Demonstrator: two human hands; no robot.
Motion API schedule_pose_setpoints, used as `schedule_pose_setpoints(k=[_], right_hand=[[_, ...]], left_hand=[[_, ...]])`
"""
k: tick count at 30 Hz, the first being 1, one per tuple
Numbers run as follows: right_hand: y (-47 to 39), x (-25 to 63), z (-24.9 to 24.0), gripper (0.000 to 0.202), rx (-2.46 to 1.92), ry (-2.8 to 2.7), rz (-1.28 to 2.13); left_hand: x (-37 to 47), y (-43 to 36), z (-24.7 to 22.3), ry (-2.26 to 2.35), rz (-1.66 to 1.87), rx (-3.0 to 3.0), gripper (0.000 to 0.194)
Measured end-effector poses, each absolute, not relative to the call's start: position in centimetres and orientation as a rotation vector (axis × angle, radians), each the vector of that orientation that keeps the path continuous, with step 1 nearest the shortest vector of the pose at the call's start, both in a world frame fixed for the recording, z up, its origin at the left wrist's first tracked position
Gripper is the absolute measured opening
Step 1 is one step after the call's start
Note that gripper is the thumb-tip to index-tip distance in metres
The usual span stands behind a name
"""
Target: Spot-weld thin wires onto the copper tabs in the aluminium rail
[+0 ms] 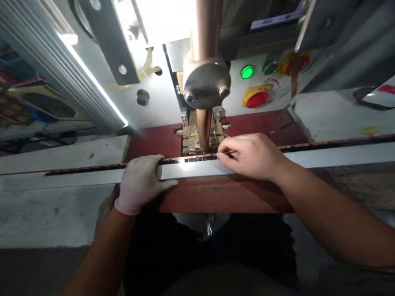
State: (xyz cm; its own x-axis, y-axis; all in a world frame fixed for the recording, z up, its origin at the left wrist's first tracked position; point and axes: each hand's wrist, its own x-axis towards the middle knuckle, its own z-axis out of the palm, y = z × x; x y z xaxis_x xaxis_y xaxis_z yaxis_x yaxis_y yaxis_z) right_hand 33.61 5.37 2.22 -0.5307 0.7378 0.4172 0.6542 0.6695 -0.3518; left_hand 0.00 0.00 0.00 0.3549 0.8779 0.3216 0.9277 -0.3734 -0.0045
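A long pale metal bar (pixel 197 167) runs left to right across the machine, with a thin copper-coloured strip along its far edge. My left hand (pixel 140 179), in a white and pink glove, grips the bar left of the centre, thumb on the near side and fingers over the far side. Right of the centre, my bare right hand (pixel 249 156) pinches at the strip, thumb against forefinger; whatever lies between the fingertips is too small to make out. Between the hands, a copper rod (pixel 204 129) points down at the strip from a round metal clamp (pixel 206 84).
Behind the bar, the machine panel holds a lit green button (pixel 247 72) and a red knob on yellow (pixel 257 99). A reddish-brown board (pixel 212 195) lies in front of the bar. Grey ledges (pixel 46 213) extend to the sides. A bright light shines above.
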Motion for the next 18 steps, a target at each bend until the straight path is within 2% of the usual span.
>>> schedule_pose_setpoints(k=[4, 9, 18], right_hand=[[4.5, 33.2, 2.2, 0.020, -1.092, -2.364, 0.152], [4.4, 33.0, 2.5, 0.020, -1.135, -2.412, 0.258], [5.3, 33.2, 2.3, 0.016, -1.331, -2.384, 0.198]], left_hand=[[2.3, -2.1, -1.2, -1.544, -0.517, -2.338, 0.069], [3.4, -2.7, -1.4, -1.474, -0.534, -2.337, 0.067], [3.4, -1.8, -1.3, -1.517, -0.496, -2.339, 0.075]])
